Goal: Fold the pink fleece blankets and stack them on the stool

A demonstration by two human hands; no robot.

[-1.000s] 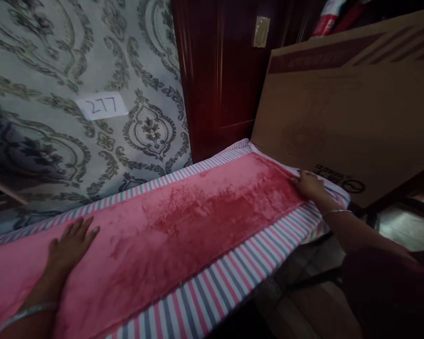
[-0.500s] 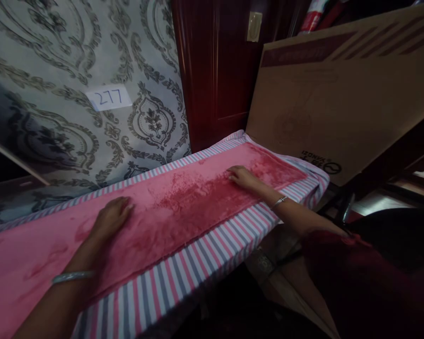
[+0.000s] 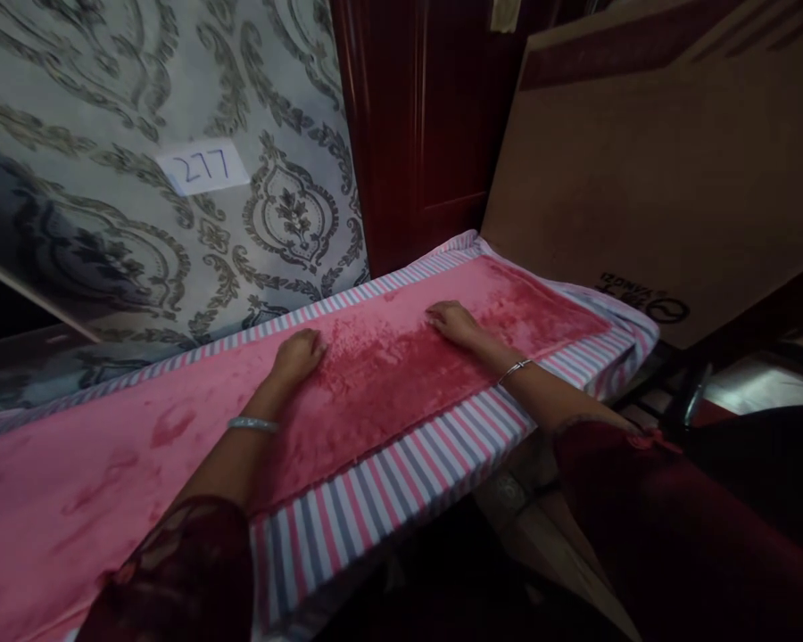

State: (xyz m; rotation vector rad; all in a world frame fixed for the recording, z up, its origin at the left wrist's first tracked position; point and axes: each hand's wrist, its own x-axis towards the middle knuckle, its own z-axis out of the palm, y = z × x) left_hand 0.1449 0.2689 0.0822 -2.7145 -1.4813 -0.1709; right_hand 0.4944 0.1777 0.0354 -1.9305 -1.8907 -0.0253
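A long pink plush cloth (image 3: 234, 374) with darker brushed patches lies flat on a pink, grey and white striped cover (image 3: 348, 517). My left hand (image 3: 299, 355) rests on its middle, palm down with the fingers loosely bent. Further right, my right hand (image 3: 453, 323) lies on the pink pile beside a dark patch, also palm down and slightly curved. No object shows in either hand. The fingertips are partly hidden under both hands.
A patterned wall (image 3: 287, 205) with a paper label (image 3: 204, 167) reading 277 stands behind the cloth. A dark red wooden panel (image 3: 434, 116) is at the back, and a large cardboard box (image 3: 642, 178) stands at the right end.
My left hand has slid right across the pink cloth, closer to my right hand. The right hand has shifted slightly left on the cloth. The view has turned a little.
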